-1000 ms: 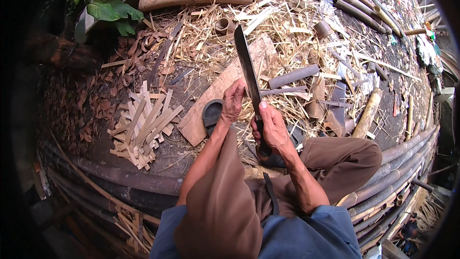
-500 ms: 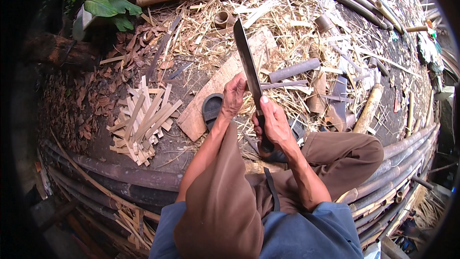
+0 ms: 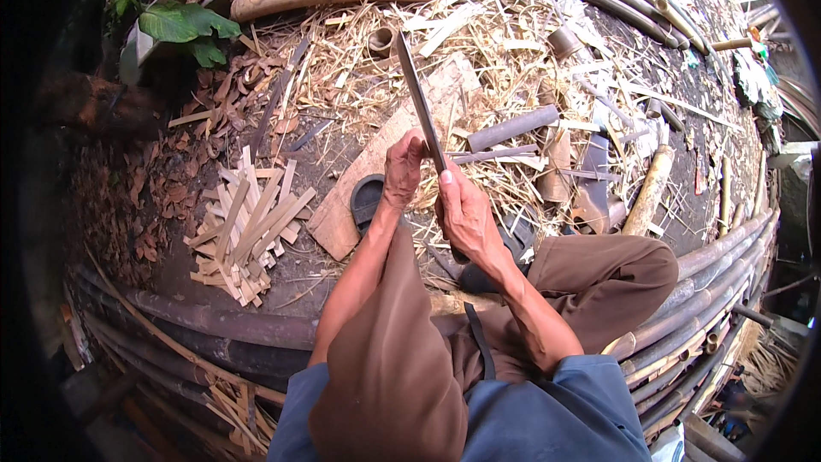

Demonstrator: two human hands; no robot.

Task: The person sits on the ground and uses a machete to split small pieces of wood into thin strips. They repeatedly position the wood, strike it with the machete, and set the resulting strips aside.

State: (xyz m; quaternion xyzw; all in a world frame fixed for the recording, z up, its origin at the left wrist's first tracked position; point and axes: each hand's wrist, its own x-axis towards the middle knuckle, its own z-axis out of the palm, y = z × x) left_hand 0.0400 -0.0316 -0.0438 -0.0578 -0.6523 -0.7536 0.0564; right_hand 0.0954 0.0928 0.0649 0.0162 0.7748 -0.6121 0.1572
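Dark metal forms the blade of the long knife [image 3: 418, 92], which in the head view is held up over the middle of the plank [image 3: 338, 218], its tip pointing a little past the plank's far end. Seen nearly edge-on, it does not show clearly which side is sharp.

To the near right of the plank's middle, the right hand [image 3: 466, 210] has its fingers wrapped firmly about the handle, thumb laid along it toward the blade, probably to keep the tool from twisting. Over the plank's middle, the left hand [image 3: 404, 167] is raised beside the blade with its fingers bent; whether they touch the metal or pinch something thin cannot be told. Its forearm runs along the raised left knee [image 3: 402, 265], just off the plank's near end, perhaps for steadiness.

Close to the left of the plank's near end lies a pile of pale split strips [image 3: 248, 231], heaped at many angles, likely set there to be out of the knife's way yet within reach. A black sole [image 3: 366, 203] overlaps the plank's near part. Right of the plank lie a grey-brown tube [image 3: 513, 128] and a thin dark strip [image 3: 500, 154]; the strip's near end is hidden by the blade. Curly shavings [image 3: 359, 85] spread around the plank's far end.
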